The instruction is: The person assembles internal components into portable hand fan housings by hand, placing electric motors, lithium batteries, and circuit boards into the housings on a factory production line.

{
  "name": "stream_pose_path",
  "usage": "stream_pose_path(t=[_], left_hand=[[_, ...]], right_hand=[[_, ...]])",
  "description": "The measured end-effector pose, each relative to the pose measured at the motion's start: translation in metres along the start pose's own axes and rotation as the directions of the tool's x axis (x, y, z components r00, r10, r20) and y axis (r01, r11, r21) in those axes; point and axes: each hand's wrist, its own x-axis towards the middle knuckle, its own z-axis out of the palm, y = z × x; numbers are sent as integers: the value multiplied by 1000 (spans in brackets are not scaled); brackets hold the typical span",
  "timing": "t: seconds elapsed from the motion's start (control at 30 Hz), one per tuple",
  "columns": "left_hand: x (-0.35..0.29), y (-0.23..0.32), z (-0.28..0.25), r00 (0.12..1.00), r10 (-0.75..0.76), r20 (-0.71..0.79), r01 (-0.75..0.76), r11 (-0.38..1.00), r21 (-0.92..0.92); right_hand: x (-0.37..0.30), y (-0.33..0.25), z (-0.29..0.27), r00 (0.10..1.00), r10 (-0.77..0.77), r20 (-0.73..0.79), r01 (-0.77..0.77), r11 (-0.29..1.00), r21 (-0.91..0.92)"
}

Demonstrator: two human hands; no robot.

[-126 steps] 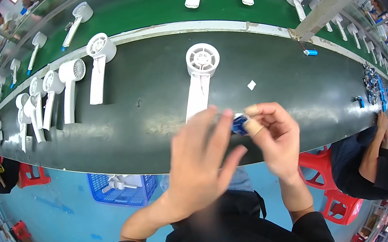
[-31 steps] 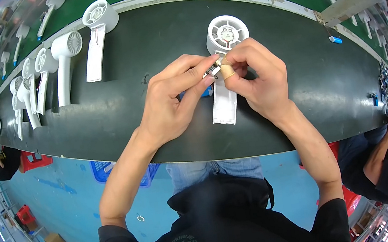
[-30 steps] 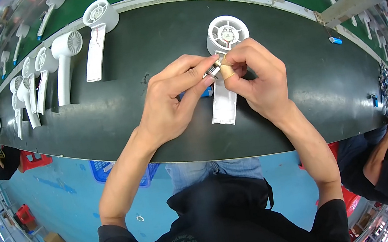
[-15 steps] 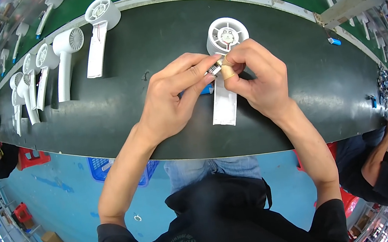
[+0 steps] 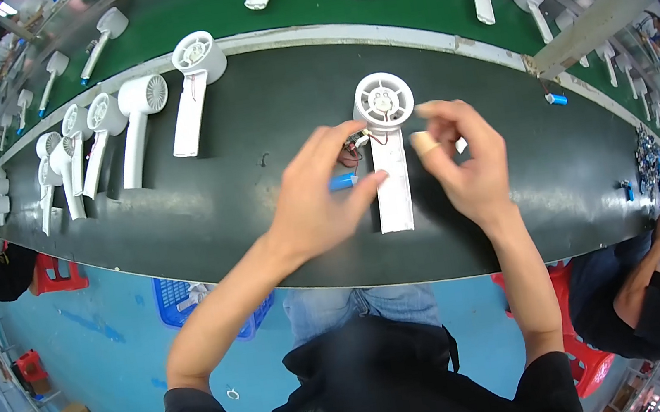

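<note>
A: We see the left hand (image 5: 317,199) pinching a small blue battery (image 5: 343,181) between thumb and fingers, just left of the white fan (image 5: 387,148) lying on the dark belt (image 5: 260,182).

B: And the right hand (image 5: 464,163) hovers just right of that fan, fingers loosely curled, holding nothing we can make out.

A: Thin wires (image 5: 355,146) show beside the fan's round head.

B: Further left of the fan, we see more white fans (image 5: 193,86) lined up.

A: Far right of it, another person's arm (image 5: 647,272) reaches the belt.
</note>
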Motion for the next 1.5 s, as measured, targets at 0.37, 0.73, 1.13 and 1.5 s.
stream_pose_path(t=[0.37, 0.73, 1.13, 1.5], left_hand=[[107, -59, -121, 942, -31, -335, 105, 973, 206], [207, -258, -296, 930, -212, -300, 338, 813, 474], [309, -194, -133, 995, -101, -18, 82, 685, 723], [195, -34, -71, 977, 116, -181, 43, 721, 691]], right_hand=[[-104, 235, -387, 756, -2, -655, -617, 331, -714], [-120, 253, -307, 746, 376, -550, -661, 521, -541], [-43, 10, -37, 986, 153, 69, -109, 896, -431], [-65, 6, -76, 962, 257, -89, -263, 962, -68]])
